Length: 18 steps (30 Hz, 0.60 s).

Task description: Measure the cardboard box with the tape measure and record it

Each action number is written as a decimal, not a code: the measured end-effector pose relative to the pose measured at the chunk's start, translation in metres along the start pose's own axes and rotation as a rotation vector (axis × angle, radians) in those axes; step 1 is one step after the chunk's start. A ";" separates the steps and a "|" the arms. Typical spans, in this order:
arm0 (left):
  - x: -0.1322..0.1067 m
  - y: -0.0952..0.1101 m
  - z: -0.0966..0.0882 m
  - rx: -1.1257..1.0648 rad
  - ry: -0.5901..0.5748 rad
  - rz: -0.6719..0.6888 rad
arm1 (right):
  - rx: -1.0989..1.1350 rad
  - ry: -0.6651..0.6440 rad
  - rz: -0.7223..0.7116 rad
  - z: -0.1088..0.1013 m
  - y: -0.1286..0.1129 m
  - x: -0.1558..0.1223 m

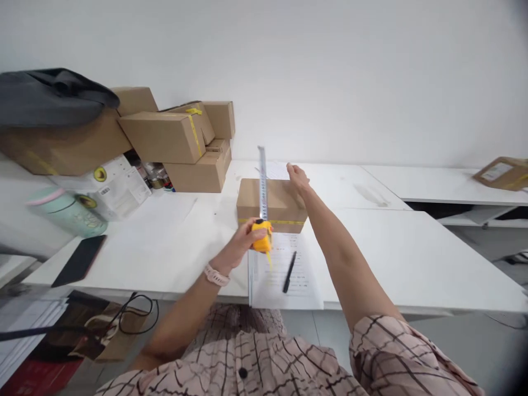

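My left hand [249, 235] is closed round a yellow tape measure [263, 237], held above the near edge of a closed cardboard box [272, 201]. The metal blade [263, 181] stretches away from me over the box, and its far end sticks out past the back edge. At the box's far right corner is my right hand [297, 177], fingers drawn together; whether anything is between them is hidden. Printed sheets [305, 286] lie in front of the box, with a black pen [290, 272] resting on top.
Stacked cardboard boxes [165, 137] and a dark bag [53, 99] fill the back left. A mint tumbler [68, 212] leans near a dark phone-like slab [80, 261] by the left edge. Another box [501, 173] sits far right. Cables [138, 313] hang below the white table [371, 264].
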<state>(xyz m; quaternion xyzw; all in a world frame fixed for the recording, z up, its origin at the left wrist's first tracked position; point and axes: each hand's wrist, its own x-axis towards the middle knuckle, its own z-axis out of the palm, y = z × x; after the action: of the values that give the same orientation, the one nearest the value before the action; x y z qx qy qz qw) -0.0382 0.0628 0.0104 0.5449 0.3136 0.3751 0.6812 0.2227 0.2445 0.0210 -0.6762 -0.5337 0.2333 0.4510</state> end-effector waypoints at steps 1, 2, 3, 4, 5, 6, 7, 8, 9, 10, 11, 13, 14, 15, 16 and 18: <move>-0.008 0.000 -0.010 0.031 0.050 0.067 | -0.008 0.072 -0.011 -0.008 0.006 -0.011; -0.015 -0.002 -0.020 0.064 0.100 0.126 | -0.027 0.133 -0.014 -0.016 0.013 -0.023; -0.020 -0.005 -0.030 0.097 0.145 0.168 | -0.036 0.173 0.001 -0.023 0.023 -0.038; -0.022 -0.010 -0.039 0.126 0.187 0.192 | -0.024 0.186 0.034 -0.028 0.032 -0.053; -0.021 -0.014 -0.048 0.147 0.218 0.198 | 0.005 0.187 0.073 -0.033 0.042 -0.068; -0.018 -0.019 -0.055 0.159 0.245 0.196 | 0.047 0.179 0.115 -0.035 0.051 -0.083; -0.012 -0.024 -0.061 0.165 0.264 0.186 | 0.097 0.162 0.153 -0.036 0.059 -0.096; -0.005 -0.027 -0.065 0.168 0.272 0.171 | 0.153 0.131 0.182 -0.035 0.064 -0.107; 0.003 -0.030 -0.068 0.166 0.270 0.154 | 0.207 0.084 0.201 -0.033 0.067 -0.115; 0.011 -0.030 -0.070 0.163 0.258 0.134 | 0.249 0.028 0.206 -0.031 0.068 -0.121; 0.019 -0.029 -0.072 0.157 0.245 0.116 | 0.272 -0.024 0.200 -0.029 0.066 -0.123; 0.033 -0.020 -0.074 0.138 0.232 0.100 | 0.248 -0.071 0.159 -0.028 0.058 -0.121; 0.039 -0.014 -0.075 0.127 0.235 0.105 | 0.203 -0.064 0.137 -0.030 0.052 -0.116; 0.045 -0.007 -0.076 0.117 0.243 0.118 | 0.139 -0.043 0.117 -0.033 0.046 -0.111; 0.050 0.001 -0.078 0.113 0.250 0.138 | 0.063 -0.018 0.100 -0.036 0.039 -0.105; 0.059 0.017 -0.080 0.131 0.248 0.180 | -0.121 0.022 0.064 -0.045 0.025 -0.092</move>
<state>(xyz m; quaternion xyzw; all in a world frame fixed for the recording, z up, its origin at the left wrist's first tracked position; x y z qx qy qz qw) -0.0776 0.1556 0.0088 0.5637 0.3687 0.4778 0.5640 0.2415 0.1420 0.0057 -0.7214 -0.5202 0.2074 0.4074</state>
